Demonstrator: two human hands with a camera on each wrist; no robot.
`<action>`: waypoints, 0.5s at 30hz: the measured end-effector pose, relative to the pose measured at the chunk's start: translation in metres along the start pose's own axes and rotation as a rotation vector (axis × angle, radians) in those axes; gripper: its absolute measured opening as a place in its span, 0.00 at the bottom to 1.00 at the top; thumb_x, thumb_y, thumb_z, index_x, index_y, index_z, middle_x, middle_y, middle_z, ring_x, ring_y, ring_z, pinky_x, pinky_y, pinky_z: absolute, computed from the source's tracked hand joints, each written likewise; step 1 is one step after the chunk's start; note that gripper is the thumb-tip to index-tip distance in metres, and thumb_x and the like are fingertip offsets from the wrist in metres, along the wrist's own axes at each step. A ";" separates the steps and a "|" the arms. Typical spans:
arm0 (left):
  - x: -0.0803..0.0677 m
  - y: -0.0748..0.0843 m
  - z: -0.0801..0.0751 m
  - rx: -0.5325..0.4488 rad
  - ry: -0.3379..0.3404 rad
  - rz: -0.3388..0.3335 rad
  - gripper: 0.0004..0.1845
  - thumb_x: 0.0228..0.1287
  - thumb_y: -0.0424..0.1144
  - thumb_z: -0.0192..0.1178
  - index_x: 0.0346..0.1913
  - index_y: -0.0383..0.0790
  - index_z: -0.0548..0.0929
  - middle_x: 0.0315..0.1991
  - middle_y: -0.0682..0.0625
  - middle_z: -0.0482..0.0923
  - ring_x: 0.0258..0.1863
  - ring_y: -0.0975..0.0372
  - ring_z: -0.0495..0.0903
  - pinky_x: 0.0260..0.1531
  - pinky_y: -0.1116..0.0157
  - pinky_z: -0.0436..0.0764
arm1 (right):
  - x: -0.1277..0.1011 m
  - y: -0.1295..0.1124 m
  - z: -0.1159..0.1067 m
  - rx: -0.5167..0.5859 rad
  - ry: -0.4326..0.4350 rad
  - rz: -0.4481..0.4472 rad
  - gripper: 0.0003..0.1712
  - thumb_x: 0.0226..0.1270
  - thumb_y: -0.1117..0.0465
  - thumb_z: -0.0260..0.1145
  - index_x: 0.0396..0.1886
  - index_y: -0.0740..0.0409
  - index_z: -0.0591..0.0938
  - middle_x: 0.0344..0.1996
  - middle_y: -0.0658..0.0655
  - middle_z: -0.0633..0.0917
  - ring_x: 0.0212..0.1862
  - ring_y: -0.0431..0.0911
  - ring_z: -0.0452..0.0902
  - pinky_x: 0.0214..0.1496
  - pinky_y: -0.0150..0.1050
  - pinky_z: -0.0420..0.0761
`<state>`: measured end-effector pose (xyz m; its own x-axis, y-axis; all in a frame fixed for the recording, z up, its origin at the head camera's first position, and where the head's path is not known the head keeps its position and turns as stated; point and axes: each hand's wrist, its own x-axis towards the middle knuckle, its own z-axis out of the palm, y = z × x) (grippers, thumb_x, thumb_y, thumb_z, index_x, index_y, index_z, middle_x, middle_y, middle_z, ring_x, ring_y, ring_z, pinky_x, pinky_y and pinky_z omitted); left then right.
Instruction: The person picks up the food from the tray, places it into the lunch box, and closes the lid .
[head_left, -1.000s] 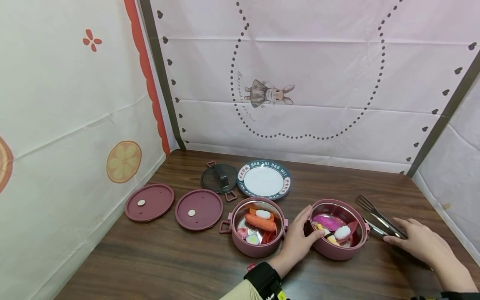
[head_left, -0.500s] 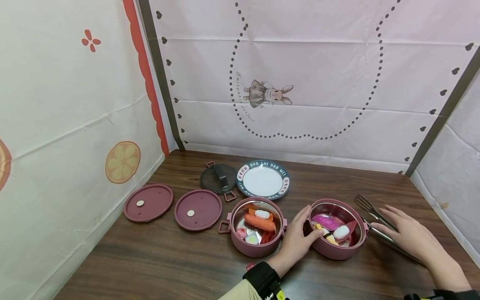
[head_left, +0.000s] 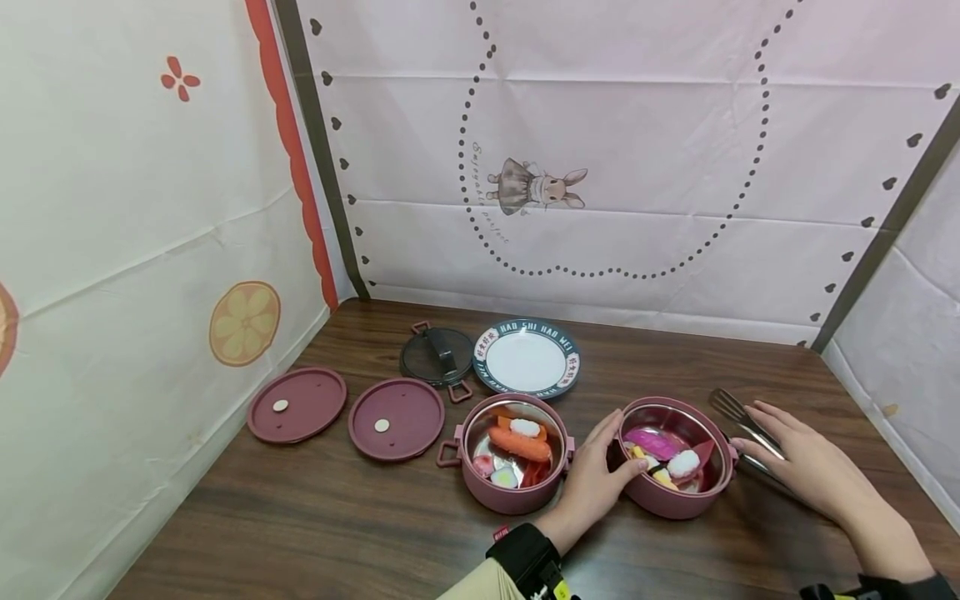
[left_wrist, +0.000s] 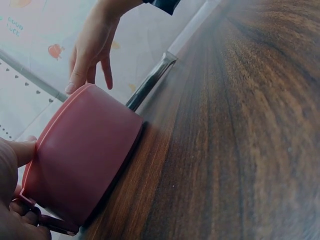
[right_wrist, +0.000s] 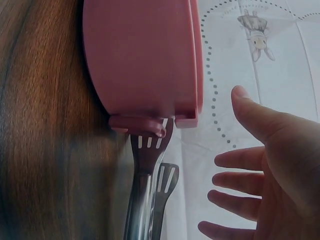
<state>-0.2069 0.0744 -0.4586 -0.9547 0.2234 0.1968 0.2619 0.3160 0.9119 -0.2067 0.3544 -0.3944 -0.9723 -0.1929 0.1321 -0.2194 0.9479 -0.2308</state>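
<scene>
The mauve pot on the right [head_left: 671, 504] stands on the table with toy food in it: a purple piece [head_left: 654, 444], a white-topped piece [head_left: 684, 467] and yellow bits. My left hand [head_left: 596, 475] grips its left side, the thumb at the rim and fingers curled around the side handle, as the left wrist view shows. Fingers spread and holding nothing, my right hand [head_left: 813, 458] hovers to the right of that pot. Below it lie metal tongs with slotted heads [right_wrist: 145, 195], partly covered by the hand in the head view; one head passes by the pot's right handle [right_wrist: 137, 124].
Left of my left hand stands a second mauve pot [head_left: 510, 500] holding a toy carrot [head_left: 519, 445] and other toy food. Two mauve lids [head_left: 397, 408], a dark glass lid [head_left: 431, 358] and a blue-rimmed plate [head_left: 527, 392] lie behind. Cloth walls [head_left: 637, 167] enclose the table.
My right hand was low at the tongs' handle end, then rose and shifted left toward the pot, away from the tongs. The tongs' handle end swung slightly. My left hand stays on the pot.
</scene>
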 end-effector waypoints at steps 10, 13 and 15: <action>0.000 0.000 0.000 0.013 0.001 0.007 0.36 0.65 0.45 0.67 0.74 0.45 0.67 0.74 0.51 0.66 0.75 0.57 0.65 0.74 0.54 0.65 | 0.001 -0.016 -0.001 0.065 0.008 -0.083 0.42 0.68 0.41 0.64 0.72 0.64 0.68 0.69 0.73 0.69 0.66 0.73 0.66 0.59 0.73 0.68; 0.000 0.000 -0.001 0.017 -0.003 0.010 0.36 0.65 0.45 0.67 0.74 0.44 0.67 0.74 0.50 0.66 0.74 0.56 0.65 0.74 0.55 0.65 | 0.002 -0.021 -0.003 0.072 0.001 -0.091 0.43 0.68 0.41 0.65 0.73 0.63 0.67 0.69 0.74 0.68 0.67 0.73 0.66 0.59 0.74 0.68; 0.001 0.000 -0.001 0.014 -0.010 -0.001 0.37 0.65 0.45 0.67 0.74 0.45 0.67 0.74 0.51 0.66 0.74 0.57 0.65 0.74 0.56 0.65 | 0.003 -0.025 -0.003 0.079 -0.009 -0.091 0.44 0.68 0.41 0.64 0.74 0.62 0.65 0.70 0.74 0.68 0.68 0.73 0.65 0.59 0.74 0.67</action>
<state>-0.2079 0.0733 -0.4578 -0.9535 0.2322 0.1922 0.2630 0.3293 0.9069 -0.2035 0.3313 -0.3853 -0.9486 -0.2798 0.1477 -0.3122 0.9035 -0.2935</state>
